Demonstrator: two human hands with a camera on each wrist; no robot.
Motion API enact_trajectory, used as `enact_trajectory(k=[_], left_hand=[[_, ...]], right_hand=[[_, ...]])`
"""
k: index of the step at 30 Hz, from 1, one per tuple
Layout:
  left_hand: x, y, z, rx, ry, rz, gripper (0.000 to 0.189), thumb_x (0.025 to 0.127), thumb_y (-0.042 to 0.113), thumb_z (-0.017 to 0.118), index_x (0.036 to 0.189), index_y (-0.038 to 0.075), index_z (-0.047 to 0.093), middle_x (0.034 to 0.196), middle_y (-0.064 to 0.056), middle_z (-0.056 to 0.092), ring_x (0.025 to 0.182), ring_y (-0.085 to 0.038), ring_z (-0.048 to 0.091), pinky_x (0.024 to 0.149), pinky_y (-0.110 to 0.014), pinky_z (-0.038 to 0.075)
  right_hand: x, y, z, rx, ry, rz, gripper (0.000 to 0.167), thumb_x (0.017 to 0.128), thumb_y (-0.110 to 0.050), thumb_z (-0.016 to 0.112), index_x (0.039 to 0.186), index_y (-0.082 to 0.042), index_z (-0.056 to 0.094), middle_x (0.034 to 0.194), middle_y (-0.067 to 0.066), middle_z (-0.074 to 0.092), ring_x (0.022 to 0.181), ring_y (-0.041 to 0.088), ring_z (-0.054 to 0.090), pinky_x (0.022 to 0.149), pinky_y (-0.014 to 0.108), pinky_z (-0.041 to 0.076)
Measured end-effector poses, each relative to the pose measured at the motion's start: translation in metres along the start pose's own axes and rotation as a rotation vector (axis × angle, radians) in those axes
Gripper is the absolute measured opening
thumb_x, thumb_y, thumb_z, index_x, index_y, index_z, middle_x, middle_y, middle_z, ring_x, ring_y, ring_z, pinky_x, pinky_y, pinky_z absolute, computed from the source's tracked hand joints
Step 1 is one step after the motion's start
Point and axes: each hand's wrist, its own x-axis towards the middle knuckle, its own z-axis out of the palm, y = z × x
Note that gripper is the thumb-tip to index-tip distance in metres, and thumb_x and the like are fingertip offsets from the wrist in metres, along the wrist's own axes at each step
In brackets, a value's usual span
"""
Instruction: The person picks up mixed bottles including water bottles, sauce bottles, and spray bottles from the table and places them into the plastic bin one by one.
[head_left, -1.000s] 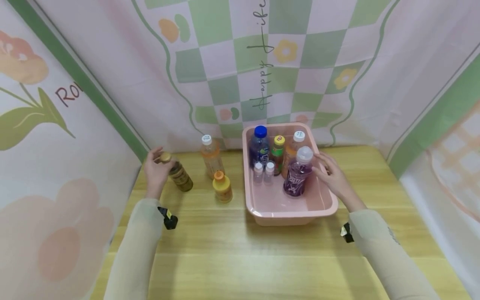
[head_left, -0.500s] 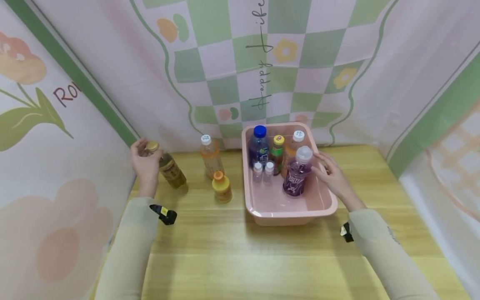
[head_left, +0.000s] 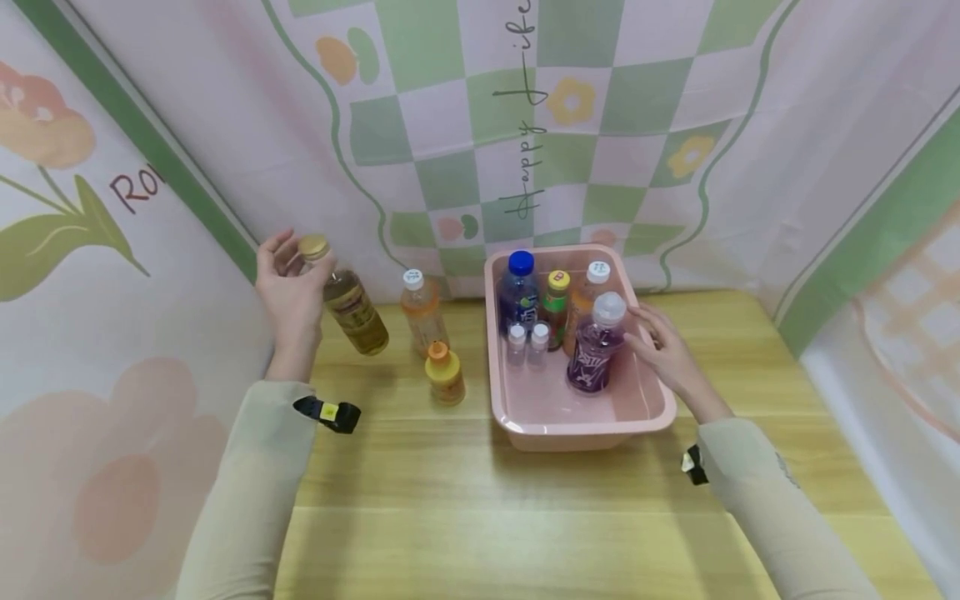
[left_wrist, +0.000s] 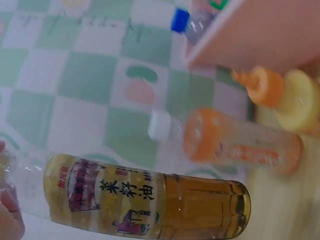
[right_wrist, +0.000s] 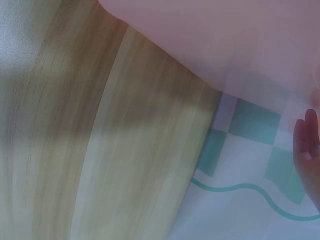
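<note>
One bottle in hand: the oil bottle (head_left: 356, 312), well left of the pink basin (head_left: 592, 430), tilted, cap end up and away from the basin, base toward it. Left hand (head_left: 291, 296) has thumb and fingers bent round its neck, just below the gold cap. Base looks clear of the table (head_left: 465, 533), I judge; contact hard to confirm.

Right hand (head_left: 663, 354) at the basin's right rim, fingers relaxed and fairly straight, thumb apart and reaching over the rim. Touches rather than clasps.

Between oil bottle and basin: the orange drink bottle (head_left: 424, 321), and nearer the person the yellow squeeze bottle (head_left: 447, 385).

Handling notes: neck hold leaves the heavy base free to swing; firm pinch, slow wrist. Keep the base high enough to miss the orange drink bottle. Light, steady pressure on the rim should be enough to keep the basin from sliding.
</note>
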Motion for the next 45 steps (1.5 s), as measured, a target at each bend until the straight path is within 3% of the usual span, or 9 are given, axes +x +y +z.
enact_trajectory(k=[7, 18, 29, 35, 45], left_hand=[[-0.012, 0.019, 0.023, -0.071, -0.062, 0.014, 0.059, 0.074, -0.01, 0.07, 0.124, 0.017, 0.053, 0.113, 0.004, 0.06, 0.113, -0.016, 0.056, 0.099, -0.03, 0.047], [-0.03, 0.034, 0.051, -0.052, -0.193, 0.076, 0.058, 0.074, -0.005, 0.074, 0.123, 0.016, 0.053, 0.11, 0.007, 0.062, 0.109, -0.014, 0.059, 0.092, -0.026, 0.048], [-0.048, 0.046, 0.083, -0.078, -0.324, 0.152, 0.06, 0.073, -0.005, 0.075, 0.124, 0.014, 0.051, 0.118, -0.004, 0.065, 0.109, -0.018, 0.061, 0.088, -0.027, 0.049], [-0.061, 0.047, 0.103, -0.101, -0.393, 0.184, 0.062, 0.073, -0.008, 0.074, 0.127, 0.008, 0.049, 0.123, -0.014, 0.064, 0.107, -0.02, 0.062, 0.087, -0.029, 0.051], [-0.088, 0.033, 0.137, -0.046, -0.535, 0.217, 0.067, 0.075, -0.004, 0.074, 0.133, 0.01, 0.043, 0.125, -0.014, 0.062, 0.112, -0.022, 0.061, 0.084, -0.023, 0.051]], right_hand=[[-0.001, 0.001, -0.001, -0.002, -0.004, 0.008, 0.058, 0.094, -0.015, 0.055, 0.145, 0.002, 0.032, 0.154, 0.03, 0.016, 0.137, 0.055, 0.021, 0.107, 0.07, 0.022], [-0.001, 0.001, -0.001, -0.007, -0.004, 0.009, 0.058, 0.094, -0.015, 0.055, 0.145, 0.002, 0.033, 0.154, 0.03, 0.017, 0.137, 0.054, 0.022, 0.108, 0.07, 0.023], [-0.001, 0.0, -0.001, -0.02, 0.0, 0.012, 0.058, 0.095, -0.017, 0.055, 0.145, 0.002, 0.033, 0.154, 0.03, 0.018, 0.137, 0.054, 0.022, 0.108, 0.069, 0.024], [0.0, 0.0, 0.0, -0.022, -0.004, 0.019, 0.058, 0.095, -0.017, 0.055, 0.145, 0.002, 0.032, 0.154, 0.03, 0.016, 0.137, 0.054, 0.022, 0.107, 0.07, 0.024], [-0.001, 0.001, 0.0, -0.015, 0.005, 0.016, 0.057, 0.095, -0.018, 0.054, 0.144, 0.004, 0.033, 0.154, 0.03, 0.017, 0.137, 0.055, 0.022, 0.108, 0.069, 0.024]])
